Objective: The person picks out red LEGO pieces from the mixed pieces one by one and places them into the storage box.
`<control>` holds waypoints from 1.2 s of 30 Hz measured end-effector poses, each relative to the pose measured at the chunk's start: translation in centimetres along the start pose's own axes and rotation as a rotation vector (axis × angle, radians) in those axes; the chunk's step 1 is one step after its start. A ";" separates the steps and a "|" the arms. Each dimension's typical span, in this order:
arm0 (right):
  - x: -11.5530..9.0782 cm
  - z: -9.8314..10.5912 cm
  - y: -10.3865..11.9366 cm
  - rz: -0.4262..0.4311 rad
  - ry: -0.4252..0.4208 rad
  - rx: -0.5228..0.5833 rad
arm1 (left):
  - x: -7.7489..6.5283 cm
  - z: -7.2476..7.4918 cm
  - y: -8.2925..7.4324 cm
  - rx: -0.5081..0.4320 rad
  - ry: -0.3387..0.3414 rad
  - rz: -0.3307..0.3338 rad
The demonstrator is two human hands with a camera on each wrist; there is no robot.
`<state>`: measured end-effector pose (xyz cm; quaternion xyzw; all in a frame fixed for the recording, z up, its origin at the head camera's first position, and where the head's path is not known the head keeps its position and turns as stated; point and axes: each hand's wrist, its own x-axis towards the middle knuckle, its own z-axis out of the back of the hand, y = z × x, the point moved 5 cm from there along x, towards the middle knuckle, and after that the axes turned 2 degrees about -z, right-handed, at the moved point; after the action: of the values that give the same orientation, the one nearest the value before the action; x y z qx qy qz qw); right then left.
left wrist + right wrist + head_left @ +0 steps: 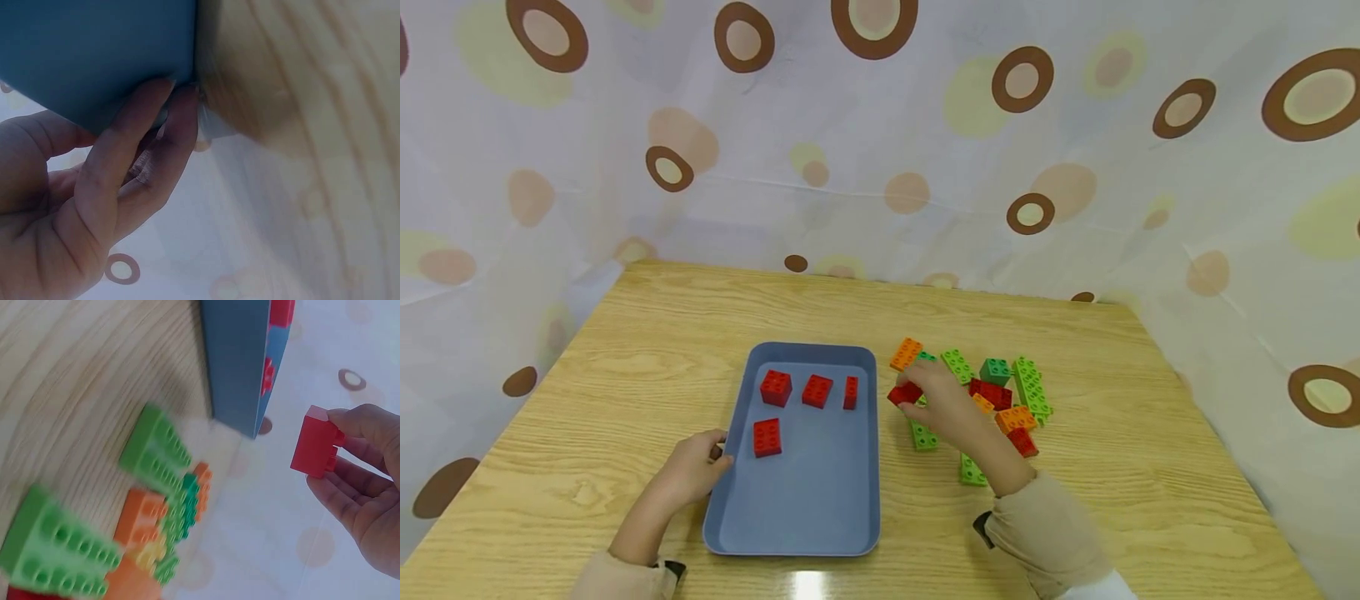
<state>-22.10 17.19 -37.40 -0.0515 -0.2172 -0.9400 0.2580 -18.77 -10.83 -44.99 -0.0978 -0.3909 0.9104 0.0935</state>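
Note:
A blue-grey tray [805, 508] stands left of centre, with several red bricks in its back half. My left hand [691, 468] holds the tray's left side, the thumb at the rim; in the left wrist view its fingers [178, 122] press against the outer wall. Between thumb and fingertips my right hand [936, 400] pinches a red toy brick [312, 444], just right of the tray. The right wrist view shows that brick raised, its studs turned toward the palm.
Right of the tray lies a loose pile of toy bricks, among them a long light-green brick [1030, 387], a dark-green brick [996, 372], an orange brick [906, 354] and a red brick [1022, 442]. A patterned cloth [880, 242] hangs behind the wooden table [1150, 467].

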 end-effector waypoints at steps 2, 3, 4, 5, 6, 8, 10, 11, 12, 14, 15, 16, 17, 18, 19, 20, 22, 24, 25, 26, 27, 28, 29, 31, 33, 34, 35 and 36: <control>0.7 -0.6 0.9 0.029 -0.002 0.009 | 0.0 0.0 0.0 0.002 -0.001 0.000; 1.1 -1.0 1.4 0.044 -0.004 0.015 | 0.0 0.0 0.0 0.001 0.000 0.002; 1.3 -1.3 1.8 0.060 -0.004 0.023 | 0.0 0.0 0.1 0.001 0.000 0.003; 1.6 -1.7 2.1 0.067 -0.001 0.038 | 0.0 0.0 0.1 0.004 -0.002 0.002; 1.8 -2.1 2.5 0.079 -0.001 0.048 | 0.0 0.0 0.1 0.003 -0.003 0.006; 2.1 -2.9 3.0 0.094 0.006 0.061 | 0.1 0.0 0.1 0.005 -0.005 0.003; 2.3 -3.8 3.3 0.100 0.024 0.070 | 0.1 -0.1 0.1 0.002 -0.004 0.005; 2.4 -4.2 3.4 0.100 0.036 0.068 | 0.1 -0.1 0.1 0.000 -0.004 0.006; 2.4 -4.5 3.5 0.097 0.050 0.063 | 0.1 -0.1 0.1 -0.003 -0.002 0.009; 2.6 -5.3 3.5 0.089 0.082 0.051 | 0.1 -0.1 0.1 -0.008 -0.001 0.012; 2.7 -5.6 3.5 0.081 0.100 0.044 | 0.1 -0.1 0.1 -0.012 0.001 0.016; 2.7 -6.0 3.4 0.072 0.117 0.034 | 0.1 -0.1 0.1 -0.014 0.001 0.016; 2.8 -6.3 3.4 0.067 0.129 0.021 | 0.0 -0.1 0.1 -0.017 0.001 0.015; 2.8 -6.5 3.3 0.060 0.142 0.011 | 0.0 -0.1 0.2 -0.020 -0.001 0.014; 2.8 -6.8 3.2 0.056 0.153 0.004 | 0.0 -0.1 0.2 -0.022 -0.002 0.011; 2.7 -7.0 3.1 0.050 0.163 -0.003 | 0.0 0.0 0.2 -0.025 -0.004 0.008; 2.6 -7.4 3.0 0.044 0.174 -0.015 | 0.0 -0.1 0.2 -0.032 -0.007 0.009; 2.5 -7.7 2.9 0.051 0.175 -0.020 | 0.0 -0.1 0.3 -0.037 -0.007 0.012; 2.5 -7.9 2.9 0.054 0.174 -0.022 | 0.0 -0.1 0.3 -0.039 -0.007 0.014; 2.5 -8.0 2.8 0.057 0.174 -0.023 | 0.0 -0.1 0.3 -0.040 -0.007 0.016; 2.5 -8.1 2.8 0.061 0.172 -0.024 | 0.0 -0.1 0.3 -0.041 -0.005 0.018; 2.4 -8.1 2.8 0.060 0.173 -0.025 | 0.0 -0.2 0.3 -0.041 -0.004 0.020; 2.4 -8.2 2.7 0.057 0.177 -0.027 | 0.0 -0.2 0.3 -0.039 -0.002 0.021; 2.4 -8.3 2.7 0.051 0.189 -0.033 | 0.0 -0.2 0.3 -0.033 -0.001 0.025; 2.4 -8.4 2.7 0.044 0.202 -0.033 | 0.0 -0.1 0.3 -0.030 0.002 0.029; 2.4 -8.4 2.7 0.042 0.208 -0.033 | 0.0 -0.1 0.3 -0.028 0.002 0.031; 2.4 -8.4 2.7 0.040 0.214 -0.032 | 0.0 -0.1 0.3 -0.026 0.001 0.031; 2.4 -8.5 2.7 0.040 0.218 -0.029 | 0.0 -0.1 0.2 -0.024 0.001 0.031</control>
<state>-22.64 10.33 -43.48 0.0429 -0.1732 -0.9378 0.2978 -18.76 -10.90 -45.23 -0.1054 -0.4004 0.9069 0.0787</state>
